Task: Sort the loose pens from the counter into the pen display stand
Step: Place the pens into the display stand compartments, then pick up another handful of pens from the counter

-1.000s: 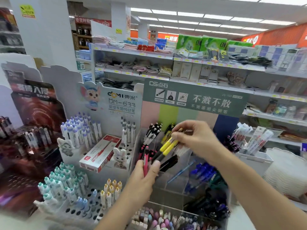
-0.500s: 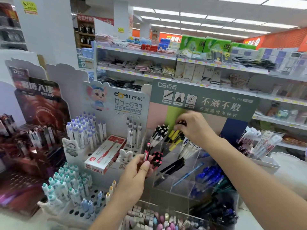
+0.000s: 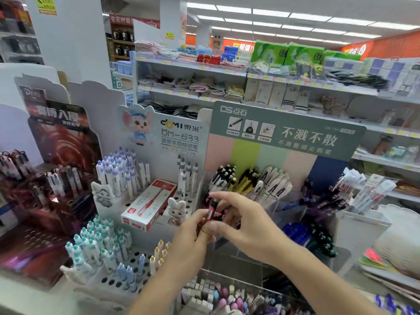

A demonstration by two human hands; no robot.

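Both hands hold one red pen [image 3: 211, 212]: left hand [image 3: 193, 237] grips it, right hand [image 3: 245, 221] pinches; next, I think, drop it into the pen stand [image 3: 281, 137]

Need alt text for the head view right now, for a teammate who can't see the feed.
Both hands meet in front of a clear pen display stand: the left hand and right hand pinch a dark pen with pink markings. Behind stand yellow pens and white pens in compartments, with a white pen rack to the left.
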